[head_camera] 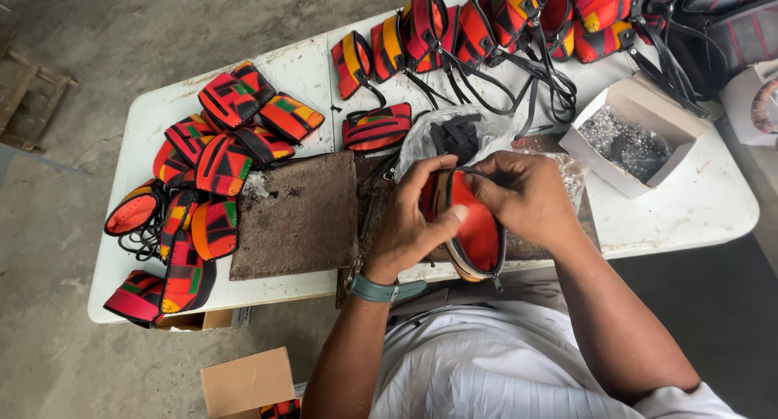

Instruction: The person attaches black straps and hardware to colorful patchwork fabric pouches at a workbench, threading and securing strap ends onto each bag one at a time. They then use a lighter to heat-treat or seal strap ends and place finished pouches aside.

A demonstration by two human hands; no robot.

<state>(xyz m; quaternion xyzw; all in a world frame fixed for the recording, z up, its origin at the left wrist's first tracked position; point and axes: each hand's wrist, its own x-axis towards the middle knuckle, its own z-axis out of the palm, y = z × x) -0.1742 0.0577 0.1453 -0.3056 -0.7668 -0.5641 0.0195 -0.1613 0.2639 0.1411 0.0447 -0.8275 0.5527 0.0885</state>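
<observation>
Both of my hands hold a small open pouch [476, 228] with a red lining and a zip along its rim, just above the near edge of the white table [689, 212]. My left hand [412, 220], with a teal watch on the wrist, grips the pouch's left side, thumb pressed on the lining. My right hand [527, 196] pinches the upper right rim of the pouch. Under the hands lies a brown worn board [296, 216].
A pile of red, orange and green patterned pouches [207, 168] fills the table's left end. More pouches with black straps [486, 26] line the far edge. A clear plastic bag [458, 135] and an open white box of small metal parts [628, 139] sit beyond my hands. Cardboard boxes [247, 382] stand on the floor.
</observation>
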